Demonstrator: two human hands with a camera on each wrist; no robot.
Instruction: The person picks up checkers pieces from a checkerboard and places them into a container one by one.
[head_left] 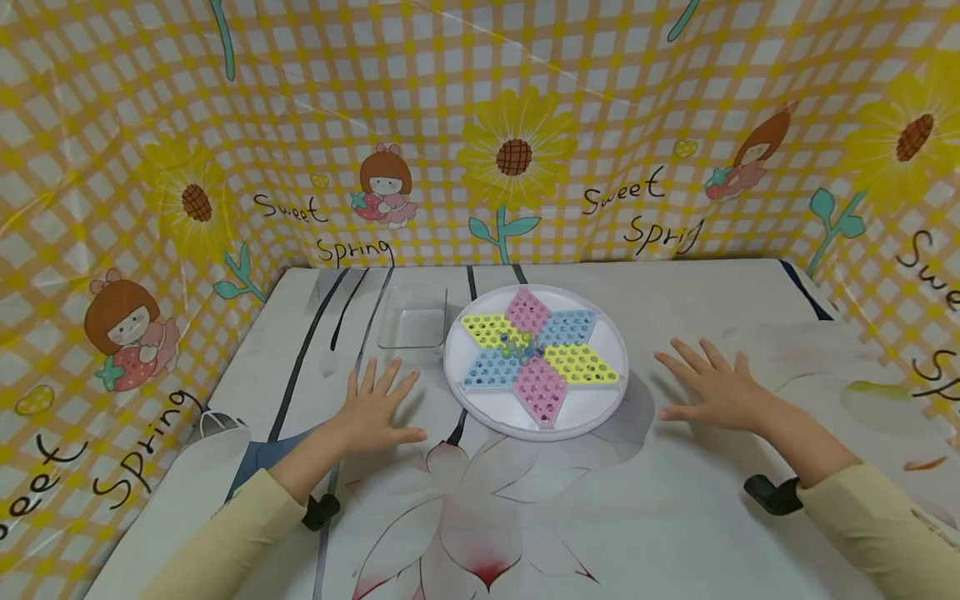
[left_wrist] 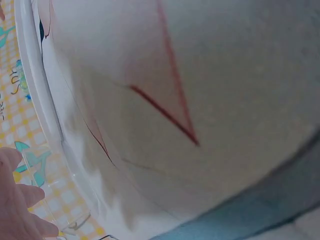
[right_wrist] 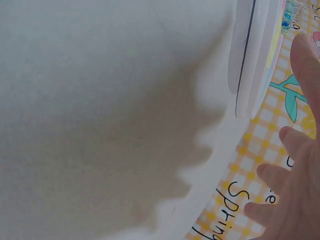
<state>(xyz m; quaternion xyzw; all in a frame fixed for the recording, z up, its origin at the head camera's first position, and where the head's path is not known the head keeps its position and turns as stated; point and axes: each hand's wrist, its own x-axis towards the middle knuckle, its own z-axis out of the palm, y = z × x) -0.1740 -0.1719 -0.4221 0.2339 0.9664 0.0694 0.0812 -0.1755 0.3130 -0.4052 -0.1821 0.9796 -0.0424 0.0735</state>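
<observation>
A round white Chinese checkers board (head_left: 465, 408) lies on the table, its star of pink, yellow and blue fields full of small holes. Several glass marbles (head_left: 522, 347) are bunched at the star's middle. To the board's left, my left hand (head_left: 375, 414) is spread with straight fingers and holds nothing. On the other side, my right hand (head_left: 720, 392) is likewise spread, palm down and apart from the board. The right wrist view shows the right hand's fingers (right_wrist: 274, 175) splayed beside the board's edge (right_wrist: 250, 75).
Behind my left hand stands a clear plastic box (head_left: 412, 318), just left of the board. A white cloth printed with flowers covers the table (head_left: 637, 517). Yellow checked curtains (head_left: 300, 108) enclose the back and both sides.
</observation>
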